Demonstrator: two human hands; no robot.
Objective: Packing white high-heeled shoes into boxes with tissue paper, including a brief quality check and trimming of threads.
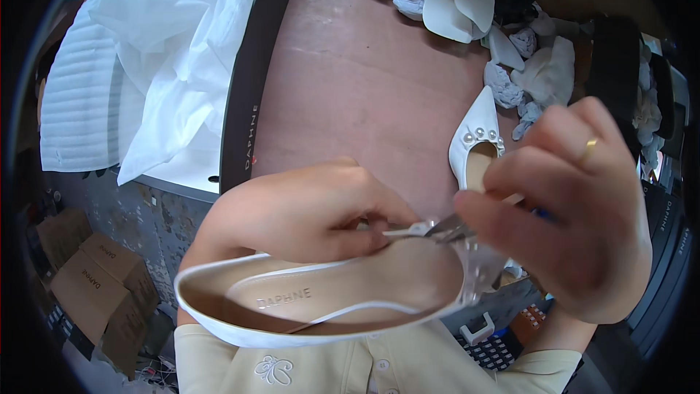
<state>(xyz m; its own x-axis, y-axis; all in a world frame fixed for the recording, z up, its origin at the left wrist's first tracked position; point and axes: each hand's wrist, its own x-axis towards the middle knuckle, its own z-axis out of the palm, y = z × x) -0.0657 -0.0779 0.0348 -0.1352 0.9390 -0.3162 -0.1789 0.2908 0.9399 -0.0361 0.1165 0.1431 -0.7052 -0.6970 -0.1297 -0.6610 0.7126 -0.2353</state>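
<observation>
I hold a white shoe (321, 299) close to my chest, just under both my hands. My left hand (306, 211) is over the shoe's top edge, and its fingers (364, 237) are pinched tight on the rim near the toe. My right hand (576, 211) is at the shoe's toe end, to the right. Its fingers (503, 197) are closed around a thin tool (445, 230) with a shiny tip. The tip touches the shoe's rim right by my left fingers. I can't tell what kind of tool it is. There is a gold ring (588, 149) on my right hand.

Past the shoe lies the brown desk (350, 80). A second white shoe (475, 146) with little pearls sits on it, just above the toe of the shoe I hold. Farther back from the shoe are grey paper balls (510, 87) and white shoe pieces (452, 7). Up and to the left of the shoe is white wrapping paper (168, 36). Down to the left of the shoe, on the floor, are brown boxes (95, 284).
</observation>
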